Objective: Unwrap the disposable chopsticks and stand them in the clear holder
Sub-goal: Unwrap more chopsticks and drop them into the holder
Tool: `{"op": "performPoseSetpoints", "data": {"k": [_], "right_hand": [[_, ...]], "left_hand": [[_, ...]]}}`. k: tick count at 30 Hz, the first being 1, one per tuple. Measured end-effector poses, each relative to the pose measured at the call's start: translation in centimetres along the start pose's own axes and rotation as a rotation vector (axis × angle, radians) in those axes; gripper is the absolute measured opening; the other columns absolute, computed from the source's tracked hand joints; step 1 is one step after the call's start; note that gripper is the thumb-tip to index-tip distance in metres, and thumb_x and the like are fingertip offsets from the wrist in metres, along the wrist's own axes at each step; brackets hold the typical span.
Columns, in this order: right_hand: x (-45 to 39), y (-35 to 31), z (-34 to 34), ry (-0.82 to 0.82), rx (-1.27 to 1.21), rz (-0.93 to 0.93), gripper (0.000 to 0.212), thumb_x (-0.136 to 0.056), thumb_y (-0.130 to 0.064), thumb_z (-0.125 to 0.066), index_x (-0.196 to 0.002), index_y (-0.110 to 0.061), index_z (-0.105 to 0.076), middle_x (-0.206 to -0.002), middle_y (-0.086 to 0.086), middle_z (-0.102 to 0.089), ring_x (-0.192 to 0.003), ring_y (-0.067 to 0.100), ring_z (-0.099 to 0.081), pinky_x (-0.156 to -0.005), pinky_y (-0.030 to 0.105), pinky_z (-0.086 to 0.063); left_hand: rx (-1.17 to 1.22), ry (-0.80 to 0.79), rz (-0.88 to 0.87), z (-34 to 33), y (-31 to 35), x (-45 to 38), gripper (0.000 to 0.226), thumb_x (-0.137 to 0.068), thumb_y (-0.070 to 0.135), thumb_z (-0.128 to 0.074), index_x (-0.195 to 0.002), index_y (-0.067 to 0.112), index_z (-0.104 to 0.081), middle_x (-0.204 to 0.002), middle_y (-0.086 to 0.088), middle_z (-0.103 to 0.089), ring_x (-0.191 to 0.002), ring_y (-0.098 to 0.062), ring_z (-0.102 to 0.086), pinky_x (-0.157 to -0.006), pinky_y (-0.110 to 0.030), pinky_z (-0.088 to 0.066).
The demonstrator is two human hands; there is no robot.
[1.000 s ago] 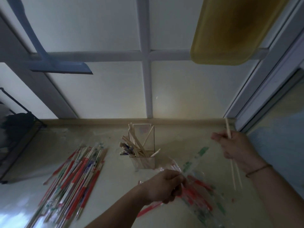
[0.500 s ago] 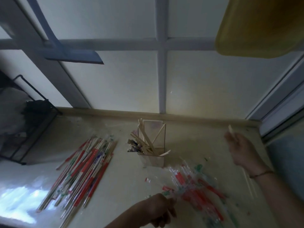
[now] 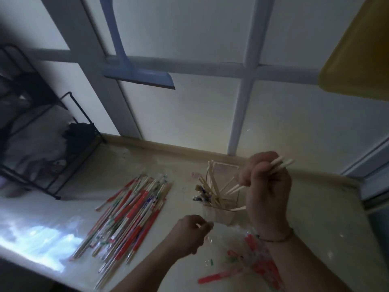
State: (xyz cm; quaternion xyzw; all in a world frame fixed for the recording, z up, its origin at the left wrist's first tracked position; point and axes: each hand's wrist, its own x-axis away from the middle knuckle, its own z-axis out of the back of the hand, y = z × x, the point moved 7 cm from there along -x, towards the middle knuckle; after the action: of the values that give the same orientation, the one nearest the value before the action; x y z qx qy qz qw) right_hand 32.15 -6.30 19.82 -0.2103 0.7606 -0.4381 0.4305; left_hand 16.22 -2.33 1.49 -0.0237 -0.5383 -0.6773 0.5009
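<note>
— What's the right hand [image 3: 266,190] got?
— Its grip is curled round a bare pair of chopsticks [image 3: 281,163], held over the clear holder [image 3: 219,213] with the lower tips inside it, among the sticks standing there.
— And the left hand [image 3: 190,232]?
— Low, just in front of the holder, fingers loosely curled; whether they pinch anything I cannot tell. Wrapped chopsticks [image 3: 130,211] lie piled on the desk [image 3: 315,218] to the left, empty wrappers [image 3: 248,260] near the right wrist.
</note>
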Motion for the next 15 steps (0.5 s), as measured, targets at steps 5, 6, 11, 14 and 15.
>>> {"op": "performPoseSetpoints", "data": {"k": [5,6,11,14,15], "right_hand": [[1.5,5.1,-1.1,0.039,0.086,-0.18,0.06,-0.08,-0.08,-0.042,-0.048,-0.03,-0.036,-0.048,-0.013,-0.026,-0.044,0.012,-0.02,-0.045,0.032,-0.017],[1.7,6.3,-1.0,0.064,0.044,-0.248,0.062,-0.074,-0.085,-0.043,-0.046,-0.029,-0.037,-0.048,-0.011,-0.025,-0.047,0.013,-0.018,-0.047,0.033,-0.014],[3.2,10.0,-0.9,0.127,0.069,-0.385,0.071,-0.064,-0.094,-0.041,-0.048,-0.025,-0.03,-0.049,0.0,-0.02,-0.051,0.017,-0.014,-0.051,0.039,-0.01],[4.2,11.6,-0.2,0.179,0.132,-0.411,0.066,-0.074,-0.082,-0.045,-0.045,-0.025,-0.032,-0.048,-0.003,-0.025,-0.05,0.017,-0.02,-0.052,0.037,-0.014],[4.5,12.1,0.1,0.199,0.15,-0.419,0.06,-0.08,-0.072,-0.046,-0.045,-0.024,-0.035,-0.048,-0.003,-0.029,-0.05,0.019,-0.024,-0.053,0.035,-0.018]], "left_hand": [[-0.008,0.117,-0.088,3.1,1.4,-0.2,0.028,-0.098,0.043,-0.053,-0.105,0.019,-0.064,-0.074,0.002,-0.064,-0.051,-0.008,-0.054,-0.052,-0.02,-0.042],[-0.019,0.131,-0.108,3.5,1.6,-0.2,0.028,-0.098,0.043,-0.053,-0.105,0.019,-0.065,-0.076,0.002,-0.064,-0.055,-0.008,-0.055,-0.055,-0.021,-0.042],[-0.01,0.142,-0.186,4.5,2.2,-0.8,0.023,-0.096,0.041,-0.054,-0.093,0.02,-0.064,-0.079,-0.002,-0.065,-0.062,-0.013,-0.054,-0.064,-0.03,-0.045],[-0.027,0.13,-0.214,4.8,2.4,-1.2,0.023,-0.096,0.04,-0.055,-0.09,0.019,-0.063,-0.079,-0.005,-0.066,-0.061,-0.014,-0.054,-0.063,-0.034,-0.047],[-0.038,0.125,-0.218,4.9,2.5,-1.2,0.024,-0.096,0.041,-0.055,-0.091,0.019,-0.063,-0.08,-0.006,-0.067,-0.062,-0.014,-0.055,-0.065,-0.036,-0.049]]}}
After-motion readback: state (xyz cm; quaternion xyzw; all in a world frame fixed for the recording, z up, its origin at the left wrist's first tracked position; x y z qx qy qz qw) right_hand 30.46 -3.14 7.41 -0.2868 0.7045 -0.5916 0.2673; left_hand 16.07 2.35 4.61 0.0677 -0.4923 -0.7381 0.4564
